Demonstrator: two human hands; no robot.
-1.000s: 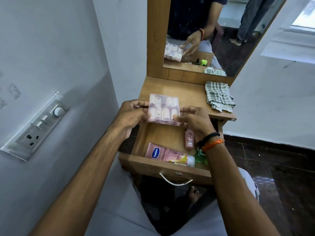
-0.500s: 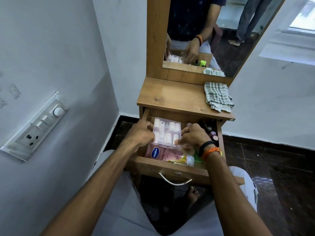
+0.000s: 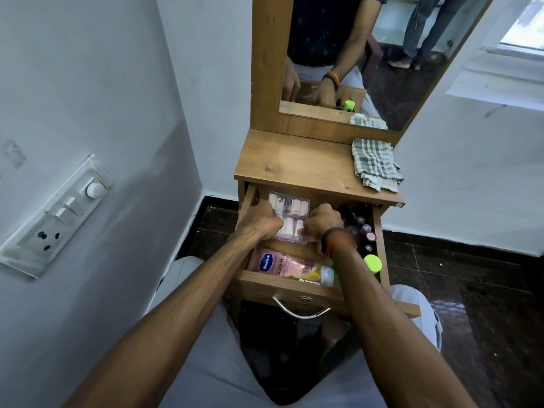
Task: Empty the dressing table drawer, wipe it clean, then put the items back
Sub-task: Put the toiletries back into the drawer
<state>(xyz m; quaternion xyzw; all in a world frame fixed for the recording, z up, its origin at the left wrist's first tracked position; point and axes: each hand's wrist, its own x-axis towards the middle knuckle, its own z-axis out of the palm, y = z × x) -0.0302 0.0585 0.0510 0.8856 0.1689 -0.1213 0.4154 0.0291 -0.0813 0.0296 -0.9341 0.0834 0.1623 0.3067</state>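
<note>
Nearest, the curved metal handle [image 3: 300, 310] is seen on the front panel of the open drawer [image 3: 282, 285]. Just behind the panel, a pink Vaseline lotion bottle [image 3: 287, 267] lies on its side along the drawer front, with a lime-green cap [image 3: 373, 264] at the right corner. Further in, the clear blister pack [image 3: 290, 213] of pale capsule-like pieces is observed lying flat on the drawer floor toward the back left; 1.0 s ago it was held above the surface, 0.5 s ago it was halfway down. The left hand [image 3: 262, 222] grips the pack's left edge with curled fingers; the right hand [image 3: 322, 223], wearing black and orange wristbands, pinches the right edge. Both grips are clamped on the pack. Small round-capped bottles [image 3: 366, 231] are noted along the drawer's right side. Beyond, a checked cloth [image 3: 375, 163] lies crumpled on the right of the wooden surface [image 3: 294, 163], position unchanged. Farthest, the mirror [image 3: 368, 54] reflects both hands in the drawer.
</note>
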